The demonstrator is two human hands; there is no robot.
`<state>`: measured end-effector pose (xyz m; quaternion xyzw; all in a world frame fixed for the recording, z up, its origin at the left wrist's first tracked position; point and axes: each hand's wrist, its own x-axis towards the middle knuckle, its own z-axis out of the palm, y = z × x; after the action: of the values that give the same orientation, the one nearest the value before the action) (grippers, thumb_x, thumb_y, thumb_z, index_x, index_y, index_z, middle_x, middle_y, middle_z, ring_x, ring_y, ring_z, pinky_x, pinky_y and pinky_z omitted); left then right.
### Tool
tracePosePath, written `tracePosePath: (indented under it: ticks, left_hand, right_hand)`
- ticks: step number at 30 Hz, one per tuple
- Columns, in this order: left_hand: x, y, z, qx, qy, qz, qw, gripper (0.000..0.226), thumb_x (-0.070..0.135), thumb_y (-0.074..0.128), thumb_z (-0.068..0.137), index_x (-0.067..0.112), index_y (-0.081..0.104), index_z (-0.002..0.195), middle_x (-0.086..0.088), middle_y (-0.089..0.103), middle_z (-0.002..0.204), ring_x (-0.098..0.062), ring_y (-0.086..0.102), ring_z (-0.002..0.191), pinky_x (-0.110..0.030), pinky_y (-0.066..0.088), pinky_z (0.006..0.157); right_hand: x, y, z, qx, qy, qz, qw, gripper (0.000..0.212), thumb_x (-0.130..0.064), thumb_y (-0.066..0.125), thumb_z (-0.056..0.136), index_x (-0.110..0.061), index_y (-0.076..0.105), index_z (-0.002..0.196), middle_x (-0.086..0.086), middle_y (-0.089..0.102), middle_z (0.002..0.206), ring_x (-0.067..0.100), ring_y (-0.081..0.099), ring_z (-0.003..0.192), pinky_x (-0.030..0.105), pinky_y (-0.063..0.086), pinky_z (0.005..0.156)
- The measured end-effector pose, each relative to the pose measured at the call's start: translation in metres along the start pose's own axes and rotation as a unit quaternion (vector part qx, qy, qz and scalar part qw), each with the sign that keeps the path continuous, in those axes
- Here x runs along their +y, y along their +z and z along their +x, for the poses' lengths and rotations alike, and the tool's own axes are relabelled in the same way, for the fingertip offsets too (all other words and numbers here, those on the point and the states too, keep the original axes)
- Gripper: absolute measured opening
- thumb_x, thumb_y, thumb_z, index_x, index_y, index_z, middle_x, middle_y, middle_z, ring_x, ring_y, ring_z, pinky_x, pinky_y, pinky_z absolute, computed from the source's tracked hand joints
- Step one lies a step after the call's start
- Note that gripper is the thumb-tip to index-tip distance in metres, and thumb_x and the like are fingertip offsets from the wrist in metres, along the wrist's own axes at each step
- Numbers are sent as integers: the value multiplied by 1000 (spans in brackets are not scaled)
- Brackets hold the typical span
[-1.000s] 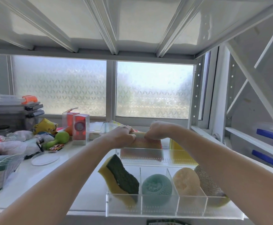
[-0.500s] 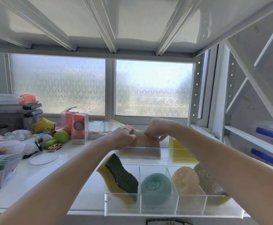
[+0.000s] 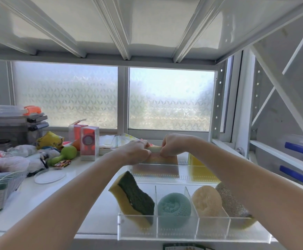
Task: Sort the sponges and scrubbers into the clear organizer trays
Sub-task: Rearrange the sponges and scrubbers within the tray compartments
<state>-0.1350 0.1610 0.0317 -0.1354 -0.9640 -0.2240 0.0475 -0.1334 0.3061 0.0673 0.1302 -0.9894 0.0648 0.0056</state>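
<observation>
Now | left hand (image 3: 137,152), right hand (image 3: 173,145) pinch dotted sponge (image 3: 160,160) | over rear tray (image 3: 183,167) rim

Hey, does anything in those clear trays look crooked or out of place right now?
The yellow-and-green sponge leans diagonally in the front tray, its top corner poking above the rim. The silver scrubber at the right end also tilts. Everything else sits tidy.

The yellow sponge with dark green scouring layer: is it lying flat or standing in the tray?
Standing, tilted: the yellow-and-green sponge leans on edge in the near clear tray's leftmost compartment.
</observation>
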Motion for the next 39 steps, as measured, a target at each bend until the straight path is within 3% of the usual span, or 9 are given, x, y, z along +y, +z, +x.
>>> tracePosePath:
  ticks: [2,6,15,21,25,32,39]
  left_hand:
    - [2,-1,-3,-1,0,9,1000,31,22,42,87,16,50,117,-10,53,121,-21,47,107,-34,40,91]
    - [10,-13,-13,56,26,70,996,46,30,47,90,14,43,133,-9,46,138,-22,43,122,-36,37,101]
    - [65,-32,-49,91,120,203,968,50,40,57,83,22,47,128,0,48,136,-17,46,121,-36,42,99]
    - [106,-6,-69,61,165,202,963,51,42,59,82,24,48,128,2,54,130,-17,52,115,-37,45,97]
    - [131,23,-74,16,188,195,962,52,42,60,82,28,46,130,2,56,127,-18,54,110,-27,42,83]
    - [147,66,-70,-78,168,222,957,58,45,56,84,25,43,137,0,46,139,-19,41,129,-34,39,101]
    - [142,68,-70,-114,156,225,955,55,41,56,85,22,46,136,-1,47,138,-21,43,127,-34,38,104]
  right_hand:
    - [1,-1,-1,-9,-9,-2,1000,36,-26,54,83,-6,64,112,9,64,112,21,58,94,29,46,75]
    - [8,-14,-10,11,-29,-6,999,46,-29,61,82,-6,61,122,10,61,126,26,57,116,40,46,101]
    - [42,-41,-61,72,-42,-104,991,60,-32,70,80,-17,48,133,3,51,135,22,49,121,36,43,101]
    - [74,-41,-115,90,-8,-136,987,67,-41,70,77,-20,45,135,2,50,139,23,50,123,40,43,102]
    - [91,-31,-145,69,12,-155,985,65,-43,68,78,-18,47,134,2,54,135,21,54,118,36,46,99]
    - [119,0,-169,8,38,-131,991,65,-50,59,84,-20,43,139,1,51,138,21,50,122,32,42,98]
    - [123,14,-164,-1,33,-118,992,59,-52,56,84,-21,46,133,3,54,129,22,52,114,38,46,97]
